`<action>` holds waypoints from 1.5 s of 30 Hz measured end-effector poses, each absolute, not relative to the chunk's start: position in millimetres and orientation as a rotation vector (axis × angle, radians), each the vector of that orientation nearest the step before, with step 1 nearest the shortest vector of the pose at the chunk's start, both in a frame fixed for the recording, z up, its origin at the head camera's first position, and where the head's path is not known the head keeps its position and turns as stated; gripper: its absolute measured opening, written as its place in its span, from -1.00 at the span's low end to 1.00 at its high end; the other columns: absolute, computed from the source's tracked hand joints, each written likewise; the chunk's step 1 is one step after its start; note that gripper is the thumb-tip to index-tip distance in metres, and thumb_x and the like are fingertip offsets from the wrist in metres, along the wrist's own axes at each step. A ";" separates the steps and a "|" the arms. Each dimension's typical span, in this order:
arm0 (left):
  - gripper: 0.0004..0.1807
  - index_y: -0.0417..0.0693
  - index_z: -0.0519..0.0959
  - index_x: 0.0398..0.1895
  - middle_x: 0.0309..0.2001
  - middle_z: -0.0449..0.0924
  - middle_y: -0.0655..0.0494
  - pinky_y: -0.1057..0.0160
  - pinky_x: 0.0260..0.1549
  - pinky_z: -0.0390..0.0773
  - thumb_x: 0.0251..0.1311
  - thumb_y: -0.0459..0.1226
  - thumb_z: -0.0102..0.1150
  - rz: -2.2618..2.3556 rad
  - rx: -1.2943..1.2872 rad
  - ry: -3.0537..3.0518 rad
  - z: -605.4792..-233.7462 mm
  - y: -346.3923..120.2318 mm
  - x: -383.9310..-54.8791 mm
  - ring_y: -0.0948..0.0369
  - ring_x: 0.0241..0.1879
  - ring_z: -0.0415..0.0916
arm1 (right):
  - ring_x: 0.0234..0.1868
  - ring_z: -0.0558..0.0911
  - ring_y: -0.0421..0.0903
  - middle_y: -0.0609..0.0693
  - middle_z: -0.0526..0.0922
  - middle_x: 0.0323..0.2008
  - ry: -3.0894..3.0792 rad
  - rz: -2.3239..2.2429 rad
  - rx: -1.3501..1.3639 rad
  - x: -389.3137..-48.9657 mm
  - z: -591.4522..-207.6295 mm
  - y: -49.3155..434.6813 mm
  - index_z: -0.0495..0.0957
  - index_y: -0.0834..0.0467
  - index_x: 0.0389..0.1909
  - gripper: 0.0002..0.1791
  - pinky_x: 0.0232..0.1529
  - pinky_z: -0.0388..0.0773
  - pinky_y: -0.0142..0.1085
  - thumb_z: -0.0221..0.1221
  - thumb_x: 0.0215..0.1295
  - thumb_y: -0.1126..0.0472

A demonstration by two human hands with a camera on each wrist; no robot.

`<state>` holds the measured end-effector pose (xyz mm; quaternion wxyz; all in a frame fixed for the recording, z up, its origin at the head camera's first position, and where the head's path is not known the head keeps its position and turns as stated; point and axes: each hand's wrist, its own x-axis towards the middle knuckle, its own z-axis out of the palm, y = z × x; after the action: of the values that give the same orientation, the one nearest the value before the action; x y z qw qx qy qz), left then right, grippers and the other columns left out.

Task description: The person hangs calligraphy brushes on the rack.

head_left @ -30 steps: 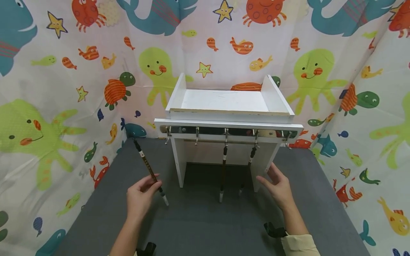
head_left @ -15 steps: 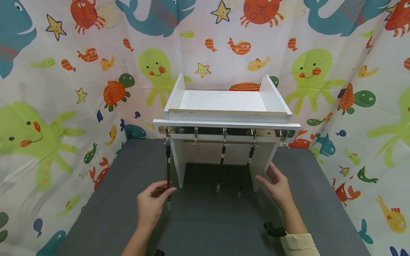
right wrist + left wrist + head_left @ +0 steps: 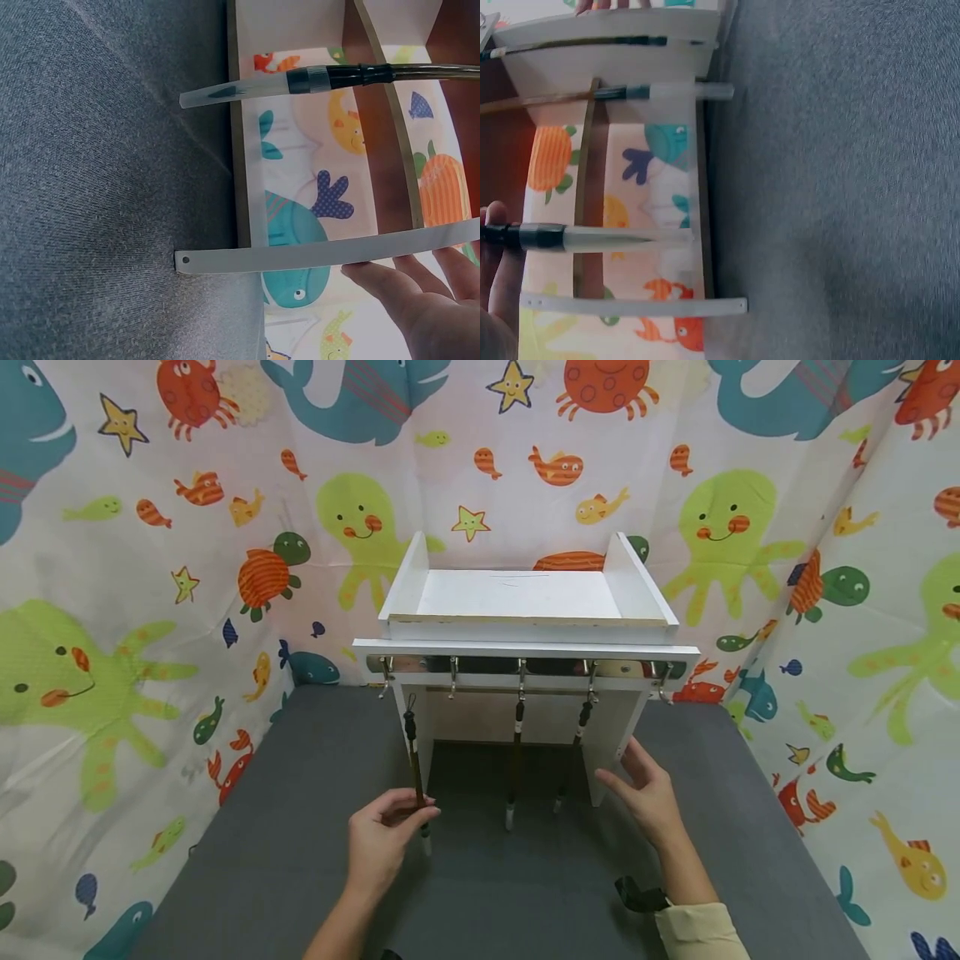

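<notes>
My left hand (image 3: 382, 843) pinches a capped calligraphy brush (image 3: 415, 760) low on its shaft, held tip down with a slight lean. The cord loop at its top hangs free, below and between the first two hooks from the left. Its clear cap (image 3: 630, 238) shows in the left wrist view. My right hand (image 3: 648, 797) rests its fingertips against the outer face of the shelf's right side panel (image 3: 292, 257). Two more brushes hang from the rack: one brush (image 3: 517, 752) from the middle hook, the other brush (image 3: 576, 747) from the fourth.
A white shelf (image 3: 525, 633) stands on the grey table (image 3: 510, 902) and carries a metal hook rail (image 3: 487, 666) along its front. No brush hangs on its first, second and last hooks. Cloth with sea animals (image 3: 262, 427) surrounds it at back and sides.
My left hand has carried the brush rightward, first to the leftmost hook, then lower and past it, and the brush has turned nearly upright. My right hand keeps its place.
</notes>
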<state>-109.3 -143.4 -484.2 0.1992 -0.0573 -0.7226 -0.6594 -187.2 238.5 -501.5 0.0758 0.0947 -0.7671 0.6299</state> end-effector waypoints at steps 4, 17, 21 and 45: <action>-0.80 0.01 0.75 -0.32 -0.32 0.79 0.04 0.30 -0.33 0.71 -0.04 -0.31 0.57 -1.829 -0.146 -2.022 -484.4 -135.8 -108.7 0.16 -0.33 0.76 | 0.53 0.19 0.23 0.10 0.17 0.57 -2.300 1.896 0.292 -187.1 -501.9 238.9 0.12 -0.07 0.59 -0.13 0.14 0.47 -0.55 0.31 0.35 0.28; -0.78 -0.13 0.75 -0.35 -0.36 0.79 0.09 0.33 -0.35 0.71 -0.10 -0.34 0.60 -1.805 -0.091 -2.058 -494.1 -127.0 -110.4 0.18 -0.35 0.76 | 0.53 0.19 0.23 0.12 0.16 0.57 -2.285 1.896 0.321 -188.4 -502.1 241.1 0.12 -0.04 0.59 -0.12 0.16 0.48 -0.50 0.33 0.33 0.29; -0.76 -0.18 0.74 -0.35 -0.36 0.79 0.11 0.34 -0.36 0.71 -0.10 -0.34 0.60 -1.792 -0.069 -2.083 -496.5 -125.2 -111.6 0.18 -0.36 0.76 | 0.53 0.21 0.19 0.13 0.17 0.56 -2.269 1.891 0.341 -188.3 -501.7 242.3 0.13 -0.01 0.58 -0.11 0.19 0.50 -0.45 0.33 0.31 0.33; -0.79 -0.08 0.75 -0.36 -0.37 0.80 0.10 0.41 -0.41 0.65 -0.09 -0.36 0.60 -1.765 0.025 -2.144 -501.7 -123.4 -117.2 0.19 -0.34 0.76 | 0.54 0.18 0.19 0.07 0.17 0.57 -2.284 1.865 0.350 -187.4 -504.1 242.3 0.13 -0.08 0.58 -0.09 0.30 0.44 -0.29 0.34 0.30 0.33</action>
<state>-117.2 -123.4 -501.7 0.1814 0.0089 -0.7593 -0.6250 -187.4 242.3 -504.1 0.0860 0.1173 -0.7664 0.6256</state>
